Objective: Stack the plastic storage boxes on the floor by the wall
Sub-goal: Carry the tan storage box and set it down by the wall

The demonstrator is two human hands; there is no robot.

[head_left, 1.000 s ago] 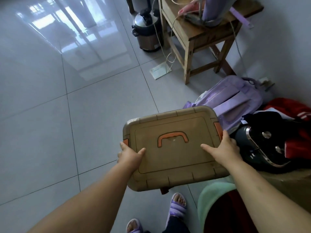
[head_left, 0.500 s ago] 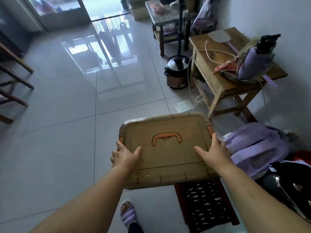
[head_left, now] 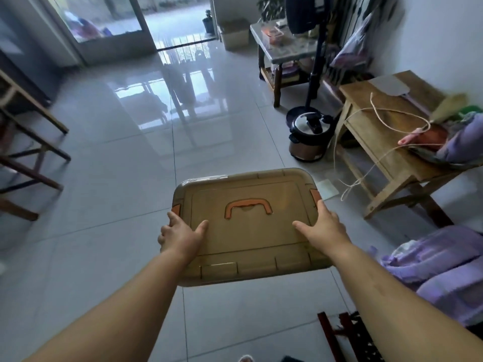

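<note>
A brown translucent plastic storage box (head_left: pixel 251 239) with an orange lid handle and orange side clasps is held in the air in front of me, above the grey tiled floor. My left hand (head_left: pixel 180 236) grips its left edge, thumb on the lid. My right hand (head_left: pixel 322 226) grips its right edge just below the orange clasp. The lid faces up and is tilted slightly toward me. No other storage box is in view.
A wooden bench (head_left: pixel 392 142) with cords and clutter stands by the white wall at right. A rice cooker (head_left: pixel 308 137) sits on the floor beside it. A purple backpack (head_left: pixel 439 265) and a dark red crate (head_left: pixel 350 338) lie near my right. Wooden chair legs (head_left: pixel 28 152) are at left.
My view has lifted from the floor toward the room and doorway. The box stays in both hands and now hangs farther from the backpack, over open tiles.
</note>
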